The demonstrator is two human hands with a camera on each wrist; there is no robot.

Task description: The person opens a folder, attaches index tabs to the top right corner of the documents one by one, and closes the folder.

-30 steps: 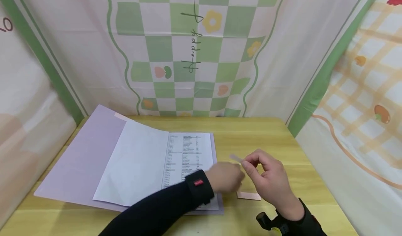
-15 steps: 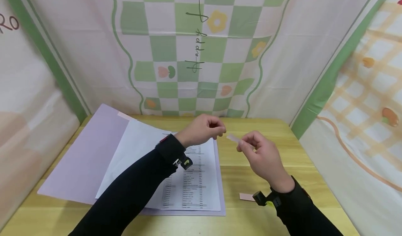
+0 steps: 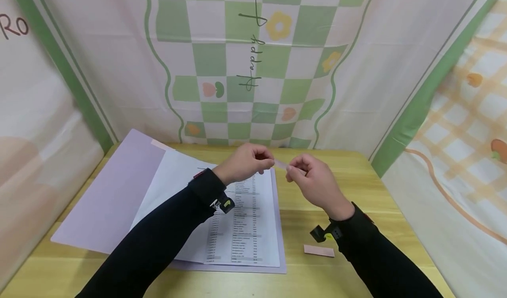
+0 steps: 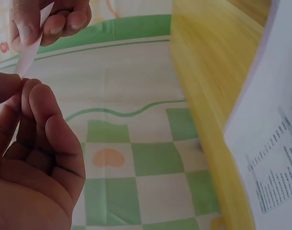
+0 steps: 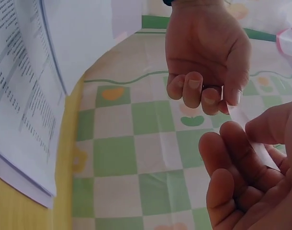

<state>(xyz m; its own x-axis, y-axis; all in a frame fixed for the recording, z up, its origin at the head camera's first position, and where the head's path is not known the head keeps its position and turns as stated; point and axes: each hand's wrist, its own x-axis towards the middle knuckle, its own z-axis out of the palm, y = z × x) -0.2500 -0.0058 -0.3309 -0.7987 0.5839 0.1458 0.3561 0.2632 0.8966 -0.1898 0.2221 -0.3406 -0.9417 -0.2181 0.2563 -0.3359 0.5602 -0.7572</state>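
Both hands meet in the air above the far part of the wooden table [image 3: 356,188]. My right hand [image 3: 291,171] pinches one end of a small pale, translucent strip [image 3: 280,163]. My left hand [image 3: 270,163] pinches the other end between thumb and forefinger. In the left wrist view the strip [image 4: 33,45] runs from my left fingertips [image 4: 26,88] up to the right hand's fingers [image 4: 55,19]. In the right wrist view the strip [image 5: 241,117] lies against my right fingers [image 5: 232,143], under the left hand [image 5: 208,57].
An open lilac folder [image 3: 107,192] lies on the left half of the table with white sheets on it, the top one a printed list [image 3: 245,227]. A small pink strip [image 3: 318,250] lies flat near my right forearm. Patterned cloth walls close in three sides.
My left hand rose from the table near the pink strip and came to the right hand, taking the free end of the pale strip. The right hand moved farther from me.
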